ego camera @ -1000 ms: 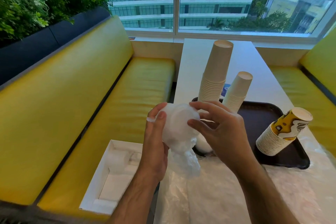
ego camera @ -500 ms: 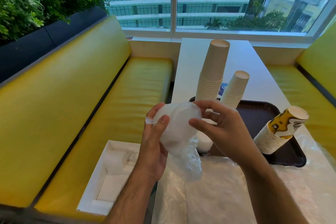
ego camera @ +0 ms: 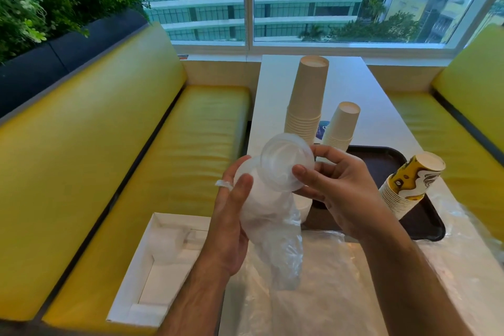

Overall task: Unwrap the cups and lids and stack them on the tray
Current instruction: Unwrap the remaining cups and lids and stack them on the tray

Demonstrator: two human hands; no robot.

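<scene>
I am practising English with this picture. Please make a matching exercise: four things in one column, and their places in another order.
1 clear lids
2 printed cup stack
3 white box
4 tallest plain cup stack

a on the yellow bench
b tilted, at the tray's right side
c upright, at the tray's far edge
d in both hands

Pairs: 1-d, 2-b, 3-a, 4-c

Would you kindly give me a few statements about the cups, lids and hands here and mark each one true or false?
1. The right hand pinches clear plastic lids. True.
2. The left hand is empty. False: it grips the plastic wrapper.
3. The patterned yellow cup stack leans on the dark tray. True.
4. The tallest plain cup stack lies on the yellow bench. False: it stands upside down on the white table.
5. A white box sits on the bench. True.
</scene>
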